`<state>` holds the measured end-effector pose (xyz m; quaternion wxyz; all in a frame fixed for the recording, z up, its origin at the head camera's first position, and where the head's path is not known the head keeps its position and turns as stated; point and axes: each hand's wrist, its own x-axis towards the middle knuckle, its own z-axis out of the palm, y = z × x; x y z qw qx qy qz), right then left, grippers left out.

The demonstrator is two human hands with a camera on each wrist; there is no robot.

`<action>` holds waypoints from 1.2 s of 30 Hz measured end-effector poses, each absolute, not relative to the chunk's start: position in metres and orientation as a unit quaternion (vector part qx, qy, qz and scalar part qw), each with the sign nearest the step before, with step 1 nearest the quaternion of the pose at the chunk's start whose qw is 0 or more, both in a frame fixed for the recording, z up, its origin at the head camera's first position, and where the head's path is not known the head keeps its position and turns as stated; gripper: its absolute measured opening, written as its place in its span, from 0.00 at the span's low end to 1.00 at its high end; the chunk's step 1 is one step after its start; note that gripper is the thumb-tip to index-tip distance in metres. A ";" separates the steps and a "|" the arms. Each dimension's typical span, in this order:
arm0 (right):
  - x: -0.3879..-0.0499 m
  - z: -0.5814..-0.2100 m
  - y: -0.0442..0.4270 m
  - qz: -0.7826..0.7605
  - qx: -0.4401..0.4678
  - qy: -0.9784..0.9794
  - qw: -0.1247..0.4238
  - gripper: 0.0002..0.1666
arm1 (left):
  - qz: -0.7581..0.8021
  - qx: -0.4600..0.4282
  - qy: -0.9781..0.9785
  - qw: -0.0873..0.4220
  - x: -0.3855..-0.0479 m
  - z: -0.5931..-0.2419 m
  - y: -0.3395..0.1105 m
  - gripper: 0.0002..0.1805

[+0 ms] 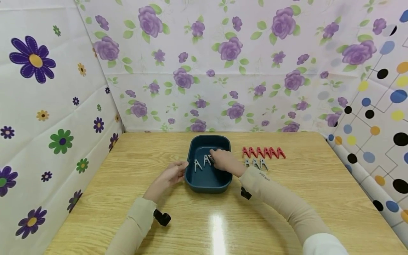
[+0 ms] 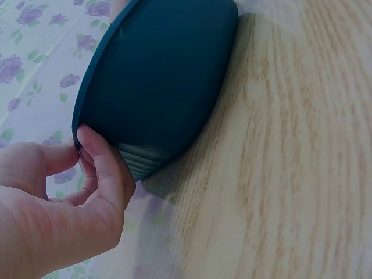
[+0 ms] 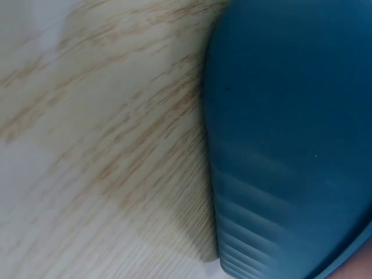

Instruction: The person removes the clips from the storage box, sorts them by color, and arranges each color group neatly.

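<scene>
A dark blue plastic bin [image 1: 208,188] stands on the wooden table. My left hand [image 1: 172,173] is at its left side; the left wrist view shows thumb and fingers [image 2: 104,165] pinching the rim. Inside the bin, two grey clothespins [image 1: 197,165] lie apart on the floor. My right hand [image 1: 227,162] reaches in over the right wall and pinches another grey clothespin [image 1: 210,158], partly hidden by the fingers. In the right wrist view the bin's outer wall [image 3: 285,139] fills the right half, with only a sliver of skin at the lower corner.
Right of the bin, several red clothespins [image 1: 259,152] lie in a row, and three grey clothespins [image 1: 255,163] lie in front of them. A flowered cloth [image 1: 204,88] hangs behind the wooden table [image 1: 204,226], with patterned cloths at both sides.
</scene>
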<state>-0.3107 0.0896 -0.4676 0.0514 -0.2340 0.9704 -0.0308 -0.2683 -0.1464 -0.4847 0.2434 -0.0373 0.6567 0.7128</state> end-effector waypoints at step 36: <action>-0.303 -0.467 0.115 -0.261 -0.230 0.924 -0.160 0.17 | 0.714 -0.038 0.654 0.247 -0.268 -0.483 -0.146 0.23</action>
